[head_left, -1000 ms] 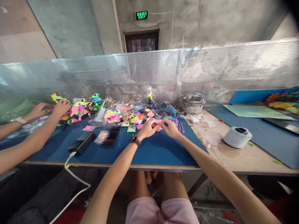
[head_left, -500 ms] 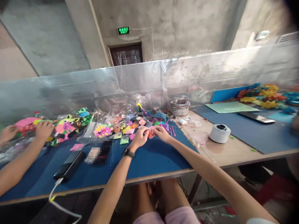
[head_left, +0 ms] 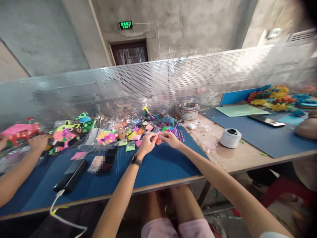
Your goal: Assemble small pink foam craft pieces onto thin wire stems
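Between my two hands is a small clear packet with something red-orange in it [head_left: 158, 140]. My left hand [head_left: 147, 144], with a dark watch on its wrist, pinches the packet's left side. From the right, my right hand [head_left: 170, 138] pinches its upper edge with thumb and finger. Both hands are above the blue mat [head_left: 168, 165]. Just beyond and left of them lie several small packets of coloured clay, among them a green packet [head_left: 130, 146] and a yellow one [head_left: 132, 136]. A blue patterned animal figure [head_left: 165, 119] stands behind my hands.
At the left, a co-worker's hand [head_left: 39, 142] is near colourful animal shapes [head_left: 66, 135]. A black power bank [head_left: 70, 175] with a white cable lies at the front left. On the right are a white basket [head_left: 188, 111], a white roll [head_left: 230, 138] and a phone [head_left: 266, 121].
My hands keep hold of the packet in nearly the same place. The view has shifted slightly. The co-worker's hands at the left have moved a little left and down.
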Demonstrator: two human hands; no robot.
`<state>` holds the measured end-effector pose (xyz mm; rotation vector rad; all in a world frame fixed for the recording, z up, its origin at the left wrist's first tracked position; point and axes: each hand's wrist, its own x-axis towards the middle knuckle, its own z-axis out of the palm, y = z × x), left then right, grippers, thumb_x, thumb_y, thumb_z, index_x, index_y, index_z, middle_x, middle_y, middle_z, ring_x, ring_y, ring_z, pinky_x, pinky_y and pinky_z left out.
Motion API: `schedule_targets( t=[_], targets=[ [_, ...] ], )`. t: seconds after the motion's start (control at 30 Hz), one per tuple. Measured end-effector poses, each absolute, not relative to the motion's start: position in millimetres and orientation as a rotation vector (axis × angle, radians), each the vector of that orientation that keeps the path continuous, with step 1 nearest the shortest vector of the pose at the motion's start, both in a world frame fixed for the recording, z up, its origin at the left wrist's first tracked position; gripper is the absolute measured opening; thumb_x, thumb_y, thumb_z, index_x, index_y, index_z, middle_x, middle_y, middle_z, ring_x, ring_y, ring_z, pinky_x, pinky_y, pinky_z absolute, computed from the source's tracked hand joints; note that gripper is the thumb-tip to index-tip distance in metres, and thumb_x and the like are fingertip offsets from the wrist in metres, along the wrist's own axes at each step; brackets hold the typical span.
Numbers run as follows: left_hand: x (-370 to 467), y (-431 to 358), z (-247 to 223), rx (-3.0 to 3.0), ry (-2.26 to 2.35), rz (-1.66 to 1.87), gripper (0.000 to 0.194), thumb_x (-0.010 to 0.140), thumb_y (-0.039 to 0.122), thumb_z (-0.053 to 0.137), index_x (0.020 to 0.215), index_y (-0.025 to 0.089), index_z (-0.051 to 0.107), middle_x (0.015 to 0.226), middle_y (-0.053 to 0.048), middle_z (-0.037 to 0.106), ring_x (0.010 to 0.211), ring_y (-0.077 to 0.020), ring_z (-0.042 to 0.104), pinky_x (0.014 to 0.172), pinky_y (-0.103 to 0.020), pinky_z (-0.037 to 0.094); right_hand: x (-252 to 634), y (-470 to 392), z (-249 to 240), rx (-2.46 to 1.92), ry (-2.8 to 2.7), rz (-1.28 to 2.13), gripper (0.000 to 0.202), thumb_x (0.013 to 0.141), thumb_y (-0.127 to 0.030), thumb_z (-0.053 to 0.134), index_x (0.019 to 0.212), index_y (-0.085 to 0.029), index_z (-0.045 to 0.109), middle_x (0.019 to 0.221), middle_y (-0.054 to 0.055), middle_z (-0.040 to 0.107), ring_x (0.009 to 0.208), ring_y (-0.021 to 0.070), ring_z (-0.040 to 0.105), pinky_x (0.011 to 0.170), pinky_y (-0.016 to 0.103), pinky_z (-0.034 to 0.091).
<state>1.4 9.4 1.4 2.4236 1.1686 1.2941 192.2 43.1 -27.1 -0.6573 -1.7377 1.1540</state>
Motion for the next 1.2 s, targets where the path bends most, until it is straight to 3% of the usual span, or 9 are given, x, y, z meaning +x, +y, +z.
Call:
schedule_targets(
  t=[0.2,0.43,0.6,0.83,1.07,1.2],
  targets=[
    [2,8,2,2.375,1.164,1.286,0.022,0.096,0.031,0.050,0.087,0.018,0.065,0.091,-0.006,0.067,0.085,-0.0179,0.060,0.080,-0.031,0.048,195,42,-28,-0.748,-1.856,0.902,0.038,0.092,-0.051,0.055,0.098,-0.018,0.072,0.078,0.003,0.068,0.065,0.0149,0.059,0.063,0.028,0.049],
    [-2,6,3,2.177,1.101,1.215,0.024,0.094,0.036,0.054,0.101,0.018,0.068,0.098,-0.006,0.070,0.088,-0.0193,0.062,0.080,-0.031,0.049,197,31,-20,-0.795,-1.921,0.678,0.036,0.096,-0.051,0.050,0.087,-0.019,0.065,0.067,0.001,0.062,0.058,0.0148,0.054,0.055,0.026,0.041],
    [-7,6,4,2.112,1.060,1.190,0.026,0.091,0.040,0.058,0.096,0.017,0.069,0.097,-0.007,0.071,0.091,-0.0212,0.064,0.081,-0.032,0.050,197,28,-16,-0.725,-1.993,0.463,0.032,0.098,-0.045,0.050,0.084,-0.019,0.064,0.072,0.004,0.063,0.063,0.0160,0.054,0.059,0.028,0.042],
    [-9,4,5,2.149,1.043,1.127,0.026,0.091,0.040,0.058,0.086,0.015,0.065,0.083,-0.005,0.067,0.078,-0.0171,0.061,0.074,-0.028,0.048,200,26,-18,-0.641,-2.147,0.253,0.026,0.101,-0.037,0.047,0.092,-0.019,0.064,0.083,0.005,0.064,0.067,0.0146,0.056,0.065,0.026,0.043],
    [-15,3,10,2.063,0.945,0.956,0.031,0.091,0.043,0.060,0.100,0.015,0.072,0.097,-0.007,0.073,0.087,-0.0198,0.065,0.080,-0.030,0.048,198,23,-23,-0.704,-2.178,0.035,0.022,0.101,-0.033,0.048,0.091,-0.019,0.063,0.085,0.006,0.062,0.069,0.0142,0.056,0.062,0.024,0.038],
    [-20,5,12,2.068,0.960,0.945,0.032,0.089,0.044,0.064,0.095,0.015,0.075,0.093,-0.007,0.074,0.085,-0.0197,0.065,0.079,-0.031,0.048,195,20,-21,-0.689,-2.188,0.055,0.026,0.100,-0.031,0.048,0.082,-0.019,0.062,0.080,0.005,0.062,0.067,0.0144,0.054,0.061,0.025,0.036]
  ],
)
